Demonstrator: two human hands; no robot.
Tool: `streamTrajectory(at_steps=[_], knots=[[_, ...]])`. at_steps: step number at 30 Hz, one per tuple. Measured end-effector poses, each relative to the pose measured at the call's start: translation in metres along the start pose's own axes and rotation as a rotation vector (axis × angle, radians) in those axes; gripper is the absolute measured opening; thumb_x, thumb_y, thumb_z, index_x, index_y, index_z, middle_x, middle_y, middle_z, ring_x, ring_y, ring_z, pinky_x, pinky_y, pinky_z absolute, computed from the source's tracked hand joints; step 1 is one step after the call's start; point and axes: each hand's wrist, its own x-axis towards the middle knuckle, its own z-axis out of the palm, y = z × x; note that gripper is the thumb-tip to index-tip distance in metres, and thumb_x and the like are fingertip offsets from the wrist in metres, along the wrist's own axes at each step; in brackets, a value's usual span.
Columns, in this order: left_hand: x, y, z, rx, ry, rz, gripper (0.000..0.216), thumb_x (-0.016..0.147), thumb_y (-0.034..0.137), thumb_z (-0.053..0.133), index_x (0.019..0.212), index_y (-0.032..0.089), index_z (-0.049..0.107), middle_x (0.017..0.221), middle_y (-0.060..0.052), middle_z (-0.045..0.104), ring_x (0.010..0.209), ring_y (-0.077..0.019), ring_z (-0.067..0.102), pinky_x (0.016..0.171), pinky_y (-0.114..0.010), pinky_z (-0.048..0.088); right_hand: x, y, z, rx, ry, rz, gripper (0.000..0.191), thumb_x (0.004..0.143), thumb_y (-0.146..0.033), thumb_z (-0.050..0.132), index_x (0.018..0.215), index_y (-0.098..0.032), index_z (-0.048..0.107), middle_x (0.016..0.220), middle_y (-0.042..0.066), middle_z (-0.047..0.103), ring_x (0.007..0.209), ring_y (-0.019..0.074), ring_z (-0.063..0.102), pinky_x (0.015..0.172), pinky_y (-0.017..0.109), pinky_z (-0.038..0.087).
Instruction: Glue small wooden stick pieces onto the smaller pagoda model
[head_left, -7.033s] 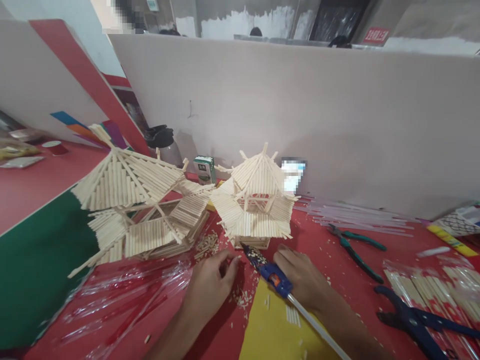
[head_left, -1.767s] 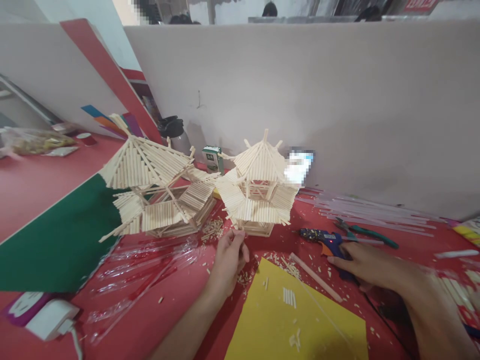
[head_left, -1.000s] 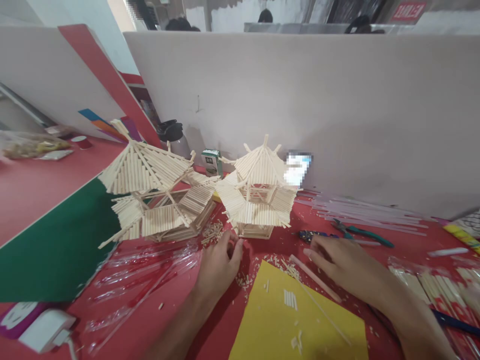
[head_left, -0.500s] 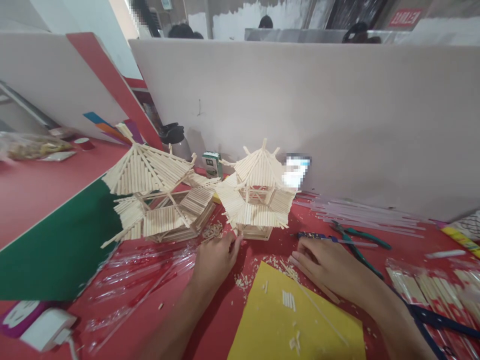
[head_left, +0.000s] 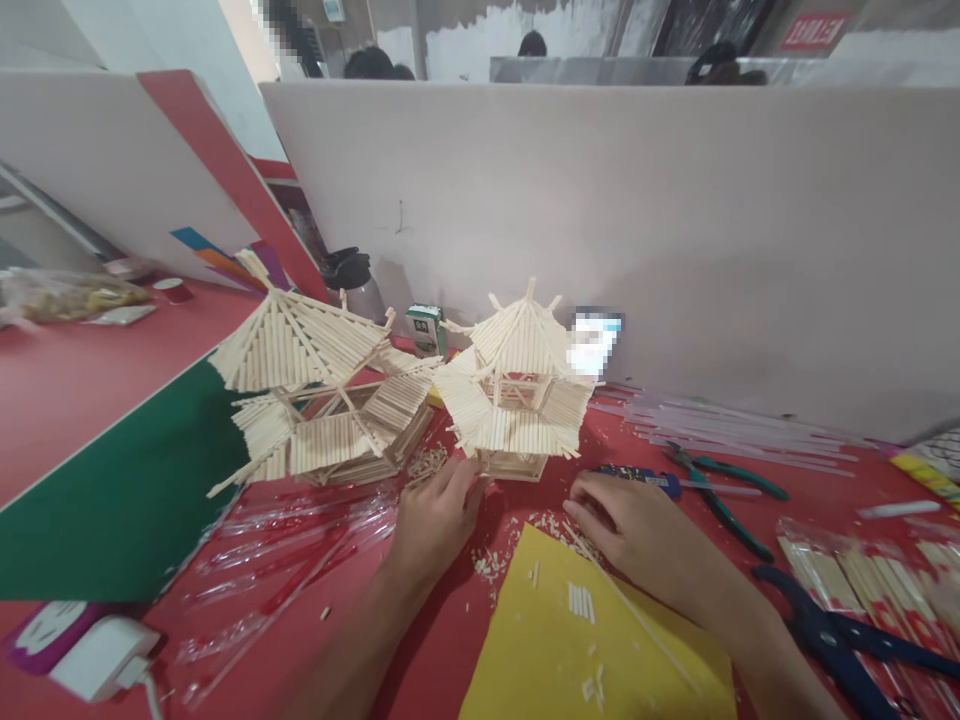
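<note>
In the head view a small two-roofed pavilion point(head_left: 526, 430) of pale wooden sticks stands upright on the red table. My left hand point(head_left: 439, 510) is at the lower left corner of its base, fingertips closed against the frame. My right hand point(head_left: 637, 525) rests on the table to the right, fingers loosely bent, thumb apart, nothing visible in it. Just behind it lies a blue tool point(head_left: 641, 480) with a translucent stick at its end. Below the hands is a yellow sheet point(head_left: 547, 640) with short cut stick pieces point(head_left: 580, 603) and a long thin stick.
A larger stick pavilion point(head_left: 330, 390) stands at the left beside a green sheet point(head_left: 112, 500). Green-handled pliers point(head_left: 720, 500), dark-handled cutters point(head_left: 832, 630), bagged sticks point(head_left: 862, 570) and clear glue sticks point(head_left: 735, 430) lie at right. A white partition point(head_left: 600, 200) rises behind.
My right hand has slid a little left across the table. My left hand has shifted slightly up and its fingers press closer to the pavilion base, which has hardly moved.
</note>
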Motion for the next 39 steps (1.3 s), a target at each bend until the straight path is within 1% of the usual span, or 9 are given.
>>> streamTrajectory(at_steps=[3,8,15,20,25,33,39], knots=[[0.0,0.001,0.003,-0.002,0.03,0.035,0.011,0.097,0.03,0.053,0.095,0.023,0.061,0.078,0.002,0.068,0.064,-0.0098,0.064,0.053,-0.022,0.037,-0.001,0.0,-0.003,-0.006,0.005,-0.013,0.026,0.099,-0.031,0.046,0.078,-0.021,0.057,0.08,0.0,0.067,0.071,0.0145,0.058,0.065,0.029,0.032],[0.002,0.001,0.005,-0.021,0.051,0.054,0.01,0.096,0.025,0.055,0.095,0.024,0.064,0.08,0.003,0.069,0.064,-0.0085,0.063,0.056,-0.021,0.039,-0.003,0.0,-0.009,-0.015,0.01,-0.006,0.028,0.099,-0.031,0.046,0.075,-0.021,0.055,0.076,0.0,0.066,0.068,0.0143,0.057,0.063,0.029,0.031],[0.002,-0.002,0.004,0.007,0.088,0.098,0.014,0.094,0.021,0.056,0.091,0.025,0.069,0.069,0.004,0.064,0.06,-0.0073,0.06,0.056,-0.02,0.039,-0.004,0.004,-0.013,-0.023,0.019,-0.009,0.028,0.099,-0.033,0.045,0.075,-0.022,0.053,0.076,0.0,0.066,0.067,0.0143,0.056,0.063,0.029,0.031],[0.002,-0.003,0.004,0.0,0.077,0.141,0.015,0.094,0.019,0.056,0.096,0.025,0.069,0.071,0.003,0.061,0.061,-0.0075,0.06,0.058,-0.021,0.04,-0.006,0.006,-0.014,-0.032,0.011,-0.015,0.029,0.1,-0.033,0.044,0.076,-0.022,0.055,0.077,0.0,0.066,0.068,0.0147,0.056,0.064,0.029,0.033],[0.003,-0.003,0.002,0.0,0.062,0.182,0.015,0.094,0.017,0.055,0.098,0.023,0.068,0.071,0.003,0.06,0.061,-0.0081,0.059,0.058,-0.021,0.04,-0.006,0.004,-0.016,-0.03,0.0,-0.02,0.027,0.1,-0.032,0.044,0.078,-0.021,0.056,0.079,0.001,0.067,0.07,0.0148,0.057,0.065,0.029,0.034],[0.003,-0.002,0.0,0.016,0.036,0.19,0.018,0.096,0.017,0.051,0.097,0.021,0.068,0.07,0.001,0.06,0.06,-0.0088,0.059,0.056,-0.02,0.041,-0.004,0.005,-0.015,-0.017,-0.007,-0.024,0.028,0.099,-0.031,0.043,0.079,-0.021,0.058,0.08,0.003,0.068,0.071,0.0159,0.058,0.066,0.03,0.037],[0.004,0.0,-0.002,0.017,0.05,0.2,0.016,0.095,0.016,0.053,0.096,0.02,0.068,0.07,0.001,0.061,0.062,-0.0087,0.06,0.057,-0.02,0.041,-0.005,0.004,-0.016,-0.015,-0.021,-0.014,0.027,0.1,-0.033,0.044,0.079,-0.022,0.058,0.081,0.001,0.067,0.071,0.0155,0.058,0.067,0.03,0.036]])
